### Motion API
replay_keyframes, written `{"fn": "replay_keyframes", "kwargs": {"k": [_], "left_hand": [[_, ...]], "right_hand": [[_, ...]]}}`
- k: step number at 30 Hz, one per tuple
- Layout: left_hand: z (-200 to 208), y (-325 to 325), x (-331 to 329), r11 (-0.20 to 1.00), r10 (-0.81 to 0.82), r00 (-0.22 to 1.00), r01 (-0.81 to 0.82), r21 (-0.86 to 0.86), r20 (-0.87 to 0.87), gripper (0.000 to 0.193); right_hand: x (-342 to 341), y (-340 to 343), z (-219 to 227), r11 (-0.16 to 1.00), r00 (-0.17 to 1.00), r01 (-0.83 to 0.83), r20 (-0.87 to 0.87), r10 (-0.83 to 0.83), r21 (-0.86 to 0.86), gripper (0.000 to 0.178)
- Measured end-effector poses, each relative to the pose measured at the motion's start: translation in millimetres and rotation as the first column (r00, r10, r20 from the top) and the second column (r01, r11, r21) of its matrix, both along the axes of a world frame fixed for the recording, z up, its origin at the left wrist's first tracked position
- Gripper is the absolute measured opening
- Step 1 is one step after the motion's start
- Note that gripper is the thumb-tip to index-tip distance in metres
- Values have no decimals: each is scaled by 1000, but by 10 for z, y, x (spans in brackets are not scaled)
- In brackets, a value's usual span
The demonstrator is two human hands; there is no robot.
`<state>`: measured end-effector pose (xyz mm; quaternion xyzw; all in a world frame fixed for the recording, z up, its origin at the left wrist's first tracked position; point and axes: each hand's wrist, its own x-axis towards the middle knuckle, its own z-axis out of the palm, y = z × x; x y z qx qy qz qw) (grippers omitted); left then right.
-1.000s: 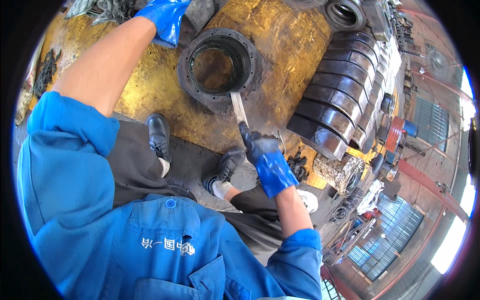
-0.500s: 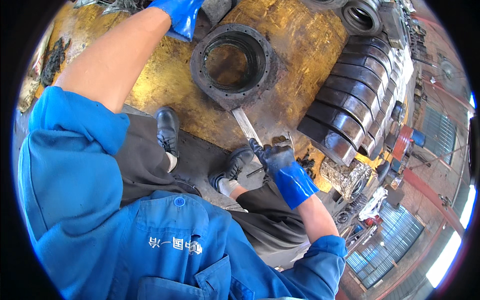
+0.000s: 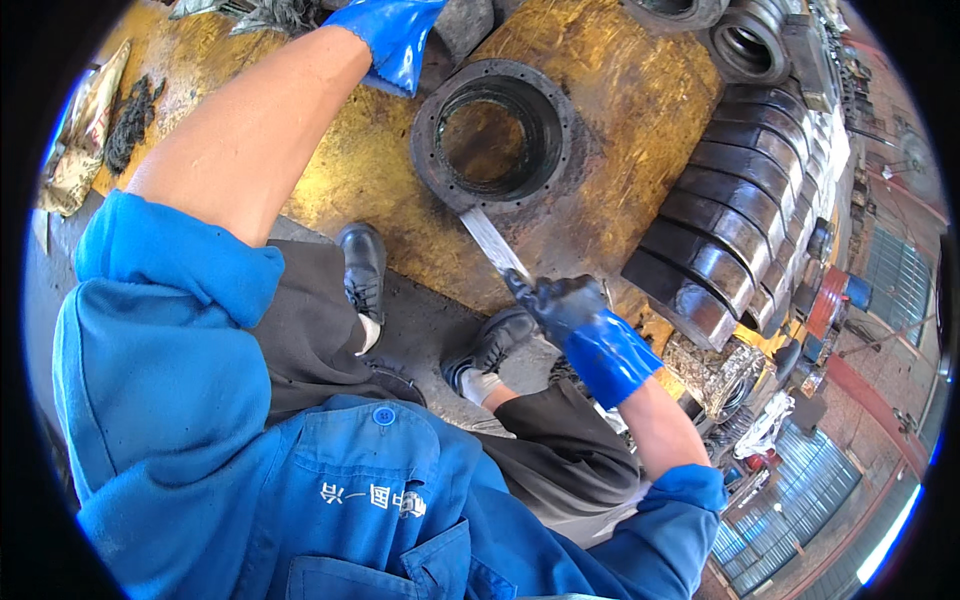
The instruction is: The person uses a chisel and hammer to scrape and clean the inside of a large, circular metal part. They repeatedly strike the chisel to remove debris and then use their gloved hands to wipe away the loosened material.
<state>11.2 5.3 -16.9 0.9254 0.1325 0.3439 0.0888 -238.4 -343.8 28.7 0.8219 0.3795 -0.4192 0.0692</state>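
Observation:
A thick dark metal ring (image 3: pixel 428 160), with small holes around its flange, lies flat on the yellow worktop. My right hand (image 3: pixel 580 325), in a blue glove with a blackened palm and fingers, closes around what looks like a flat file (image 3: pixel 492 245). The file's pale, silvery blade slants up and left, and its far end meets the ring's near edge. At the top of the view, beyond the ring's upper left, is my left hand (image 3: pixel 405 45) in a matching glove. Its fingers are cut off by the picture's edge, so their grip is hidden.
Curved dark metal segments (image 3: pixel 715 200) stand in a row on the right. More metal rings (image 3: pixel 748 45) sit at the far right. Black rags (image 3: pixel 132 125) lie at the left of the yellow worktop (image 3: pixel 640 120). Shoes (image 3: pixel 365 270) show below its near edge.
The whole view has shifted, so the scene sits farther right and slightly lower. Against the ring, the file's tip has moved left along the near edge; my right hand still grips it.

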Motion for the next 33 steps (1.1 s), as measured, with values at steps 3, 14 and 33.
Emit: {"fn": "replay_keyframes", "kwargs": {"k": [3, 14, 33], "left_hand": [[-111, 28, 33, 998, 21, 998, -24, 50, 55, 53], [-31, 7, -49, 999, 51, 998, -51, -1, 24, 53], [-143, -52, 71, 998, 0, 999, -2, 66, 32, 52]], "right_hand": [[-85, 57, 34, 987, 985, -147, 78, 152, -68, 44], [83, 721, 93, 997, 998, -23, -54, 19, -68, 60], [-137, 857, -125, 881, 878, 455, 101, -469, 130, 36]]}}
